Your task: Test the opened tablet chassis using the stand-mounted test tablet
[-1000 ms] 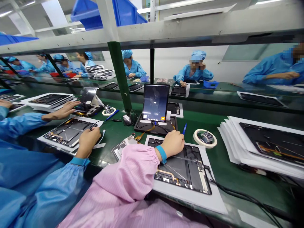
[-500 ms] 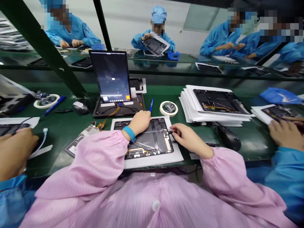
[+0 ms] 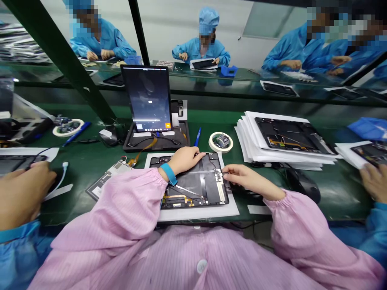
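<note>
An opened tablet housing (image 3: 196,185) lies on white paper (image 3: 201,213) in front of me, its inner ribbon cables and small circuit board (image 3: 219,176) showing. My left hand (image 3: 185,159), with a blue wrist strap (image 3: 169,174), lies across the housing's upper part with the fingers stretched out. At the right edge, beside the circuit board, my right hand (image 3: 242,177) pinches a dark cable plug, mostly hidden by the fingers. Left of the housing, a bare metal-and-black module (image 3: 105,179) joins an orange ribbon cable (image 3: 142,152).
A lit tablet screen (image 3: 148,98) stands in a black holder (image 3: 130,139) behind. Around me are a blue pen (image 3: 197,137), a tape roll (image 3: 221,142), stacked papers (image 3: 252,139) bearing another housing (image 3: 293,135), and a black mouse (image 3: 302,185). Co-workers' hands (image 3: 26,189) show at both sides.
The view has shifted slightly, so most things appear lower and to the right. My right hand stays at the housing's edge, its fingers closer to it. A co-worker opposite has lowered a tablet housing.
</note>
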### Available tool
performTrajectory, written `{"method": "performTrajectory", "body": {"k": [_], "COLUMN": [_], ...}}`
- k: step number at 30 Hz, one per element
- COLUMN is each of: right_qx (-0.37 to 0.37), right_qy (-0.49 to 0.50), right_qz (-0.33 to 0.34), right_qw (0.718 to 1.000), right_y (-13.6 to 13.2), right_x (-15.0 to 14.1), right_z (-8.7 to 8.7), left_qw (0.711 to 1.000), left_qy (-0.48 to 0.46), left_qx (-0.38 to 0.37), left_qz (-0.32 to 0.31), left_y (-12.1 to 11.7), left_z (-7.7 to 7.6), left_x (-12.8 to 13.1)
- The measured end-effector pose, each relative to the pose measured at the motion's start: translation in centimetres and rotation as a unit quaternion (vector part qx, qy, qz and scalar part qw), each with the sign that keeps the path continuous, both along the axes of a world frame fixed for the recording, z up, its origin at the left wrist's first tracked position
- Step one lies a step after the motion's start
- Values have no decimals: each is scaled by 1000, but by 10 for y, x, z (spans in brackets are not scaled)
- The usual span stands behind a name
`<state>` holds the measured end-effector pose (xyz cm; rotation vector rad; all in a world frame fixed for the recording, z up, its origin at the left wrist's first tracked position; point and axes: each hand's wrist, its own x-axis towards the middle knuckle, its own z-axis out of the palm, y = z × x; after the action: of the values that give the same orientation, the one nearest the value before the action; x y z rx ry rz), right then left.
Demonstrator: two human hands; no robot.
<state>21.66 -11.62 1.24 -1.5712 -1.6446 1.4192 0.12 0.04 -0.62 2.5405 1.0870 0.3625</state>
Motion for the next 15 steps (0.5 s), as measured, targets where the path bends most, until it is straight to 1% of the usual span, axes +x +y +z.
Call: {"method": "performTrajectory", "body": {"k": [2, 4, 10, 13, 15], "right_qx": [-18, -21, -85, -106, -109], "right_qy": [-33, -38, 62, 77, 68], "right_qz": [21, 29, 50, 51, 39], "right_qw": [999, 999, 993, 990, 991], "right_y": [2, 3, 6, 6, 5], "right_x": [3, 6, 10, 12, 17], "right_z": [-1, -5, -14, -13, -11], "left_qw": [1000, 1000, 999, 998, 998], "left_qy": [6, 15, 48, 60, 61], "left_qx": [-17, -20, -4, -3, -3], "left_qz": [0, -3, -17, -18, -15], "left_y": [4, 6, 6, 5, 5], "left_z": [-3, -4, -4, -4, -3], "left_x": [-1, -1, 1, 1, 1]}}
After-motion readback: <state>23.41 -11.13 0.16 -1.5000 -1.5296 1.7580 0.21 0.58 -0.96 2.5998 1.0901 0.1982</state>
